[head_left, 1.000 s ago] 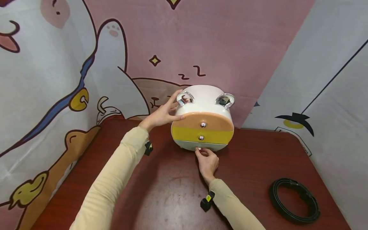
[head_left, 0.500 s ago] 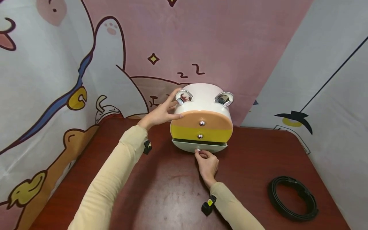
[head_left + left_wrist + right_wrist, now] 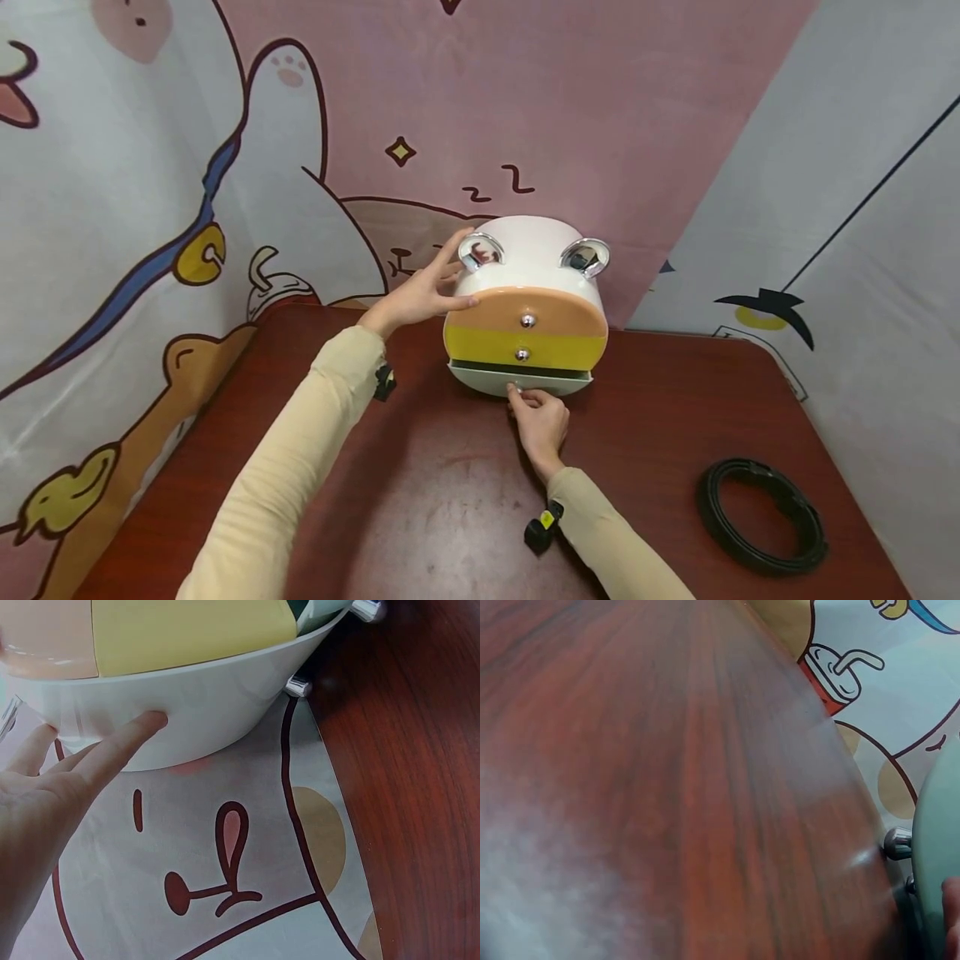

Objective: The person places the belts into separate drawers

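Note:
A rounded tabletop drawer box (image 3: 532,232) with a white shell and two silver ears stands at the back of the table. Its orange top drawer (image 3: 487,312) and yellow middle drawer (image 3: 480,346) are closed. The pale green bottom drawer (image 3: 562,385) sits slightly pulled out, a dark gap above it. My left hand (image 3: 420,296) lies against the box's left side, thumb at the front edge. In the left wrist view its extended fingers (image 3: 142,726) touch the white shell. My right hand (image 3: 543,423) pinches the bottom drawer's small knob (image 3: 519,388), mostly hidden by the fingertips.
A black coiled ring (image 3: 708,508), like a rolled belt or cable, lies at the right of the brown table (image 3: 450,533). A cartoon-printed cloth (image 3: 600,108) hangs right behind the box. Silver feet (image 3: 898,844) hold the box up off the tabletop.
The bottom drawer has come out a little toward me with my right hand at its knob; over the last half second it stays about there. My left hand keeps its place on the box.

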Available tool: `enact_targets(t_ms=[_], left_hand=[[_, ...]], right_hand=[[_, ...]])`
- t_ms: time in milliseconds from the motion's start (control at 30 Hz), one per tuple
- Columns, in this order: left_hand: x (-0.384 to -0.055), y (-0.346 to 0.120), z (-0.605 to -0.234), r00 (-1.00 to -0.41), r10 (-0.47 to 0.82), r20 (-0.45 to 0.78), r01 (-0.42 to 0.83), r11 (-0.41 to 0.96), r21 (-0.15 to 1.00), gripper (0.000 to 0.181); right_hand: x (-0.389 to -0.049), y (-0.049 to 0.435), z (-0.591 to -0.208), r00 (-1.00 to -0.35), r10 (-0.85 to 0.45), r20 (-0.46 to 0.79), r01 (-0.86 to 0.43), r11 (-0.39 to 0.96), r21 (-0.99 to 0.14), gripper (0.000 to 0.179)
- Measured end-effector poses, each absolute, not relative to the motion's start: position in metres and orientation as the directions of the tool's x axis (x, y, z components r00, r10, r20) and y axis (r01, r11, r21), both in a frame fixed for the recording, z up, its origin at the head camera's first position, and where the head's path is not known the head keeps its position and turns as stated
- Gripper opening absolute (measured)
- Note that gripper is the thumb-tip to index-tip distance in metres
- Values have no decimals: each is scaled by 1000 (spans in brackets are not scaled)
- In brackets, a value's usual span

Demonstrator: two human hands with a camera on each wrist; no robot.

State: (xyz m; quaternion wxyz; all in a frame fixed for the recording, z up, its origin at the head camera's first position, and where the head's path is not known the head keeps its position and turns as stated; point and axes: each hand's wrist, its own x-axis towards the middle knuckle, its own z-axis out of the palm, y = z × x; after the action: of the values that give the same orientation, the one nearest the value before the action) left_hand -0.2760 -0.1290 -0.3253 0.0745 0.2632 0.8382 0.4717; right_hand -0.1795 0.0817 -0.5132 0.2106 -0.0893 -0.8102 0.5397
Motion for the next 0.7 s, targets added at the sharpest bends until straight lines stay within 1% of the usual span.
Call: enact_targets(t_ms=[133,267,700], left_hand=[[-266,-127,-313,-842,527,114,368,408,835,99],[-254,-126,-299,-840,532,107,372,421,827,97],[-254,-126,-300,-841,530,111,374,420,827,98]], right_hand=[[-177,82,-513,-891,375,257,-89,410,-908,22],[-171,82,-511,-898,358,254,-95,406,-909,23],[-153,85,-512,-911,305,276,-145,390,-909,24]])
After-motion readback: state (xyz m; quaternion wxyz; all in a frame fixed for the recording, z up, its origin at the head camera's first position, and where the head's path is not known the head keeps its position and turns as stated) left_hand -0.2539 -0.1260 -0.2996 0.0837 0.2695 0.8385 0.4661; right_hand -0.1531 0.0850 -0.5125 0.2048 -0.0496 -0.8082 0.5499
